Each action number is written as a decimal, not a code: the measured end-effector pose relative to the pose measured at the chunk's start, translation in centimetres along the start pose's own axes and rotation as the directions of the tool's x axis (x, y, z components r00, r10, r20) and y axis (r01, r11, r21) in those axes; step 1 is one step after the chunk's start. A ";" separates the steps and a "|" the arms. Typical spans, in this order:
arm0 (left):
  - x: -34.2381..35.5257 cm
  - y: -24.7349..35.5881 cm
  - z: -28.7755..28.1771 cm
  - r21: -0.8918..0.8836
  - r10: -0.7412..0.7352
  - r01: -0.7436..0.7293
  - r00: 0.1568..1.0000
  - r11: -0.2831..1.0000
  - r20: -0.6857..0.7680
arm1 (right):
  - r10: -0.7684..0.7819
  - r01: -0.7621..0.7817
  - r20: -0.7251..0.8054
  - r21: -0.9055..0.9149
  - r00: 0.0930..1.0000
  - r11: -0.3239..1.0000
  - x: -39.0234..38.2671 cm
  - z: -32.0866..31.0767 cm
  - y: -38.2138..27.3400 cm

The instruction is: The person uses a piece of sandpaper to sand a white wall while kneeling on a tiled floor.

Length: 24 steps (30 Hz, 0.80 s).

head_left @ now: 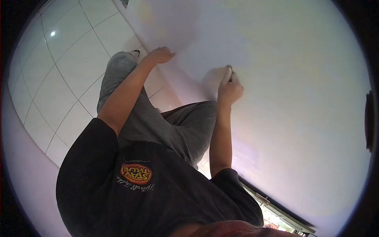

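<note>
My left hand (161, 55) is held close to the pale wall (292, 102), over the line where it meets the floor. Its fingers are curled closed; whatever they may grip is hidden. Farther right, my right hand (232, 93) is raised in front of the same wall, with its shadow falling to the left. Its fingers are pinched together, and a whitish, narrow shape with a dark tip shows at the top. Whether that is a held piece or a pale-dusted finger, I cannot tell.
White floor tiles (65, 75) with dark joints stretch off to the left. My bent legs in grey trousers (158, 122) fill the space below my hands. A framed opening (276, 211) lies at the lower right, and a dark object (370, 120) sits at the right edge.
</note>
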State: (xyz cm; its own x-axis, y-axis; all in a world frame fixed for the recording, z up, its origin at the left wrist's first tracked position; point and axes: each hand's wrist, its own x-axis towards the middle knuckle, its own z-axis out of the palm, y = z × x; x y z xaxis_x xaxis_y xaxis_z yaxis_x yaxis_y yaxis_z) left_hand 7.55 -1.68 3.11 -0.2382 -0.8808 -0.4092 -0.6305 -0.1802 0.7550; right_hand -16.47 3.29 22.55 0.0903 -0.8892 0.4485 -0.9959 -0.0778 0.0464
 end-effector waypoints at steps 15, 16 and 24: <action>0.4 0.0 0.3 -0.028 -0.008 0.008 1.000 1.000 -0.015 | -0.127 0.106 0.274 0.091 0.953 0.990 -5.9 4.7 3.2; 0.5 0.0 0.1 -0.019 -0.002 0.002 1.000 1.000 -0.024 | -0.090 0.057 0.297 0.117 0.951 0.992 -7.5 4.4 3.2; 0.4 -2.3 2.2 0.037 0.002 0.002 0.995 0.999 -0.096 | 0.058 -0.370 0.557 0.467 0.828 0.803 -16.6 6.1 0.6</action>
State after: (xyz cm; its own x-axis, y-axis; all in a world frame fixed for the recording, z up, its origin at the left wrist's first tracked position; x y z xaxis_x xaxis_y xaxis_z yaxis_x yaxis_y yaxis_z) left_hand 7.30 -0.69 0.11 -0.1676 -0.9190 -0.3568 -0.6579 -0.1652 0.7347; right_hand -18.61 15.22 9.70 0.0137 -0.9923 -0.1232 -0.8358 0.0563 -0.5461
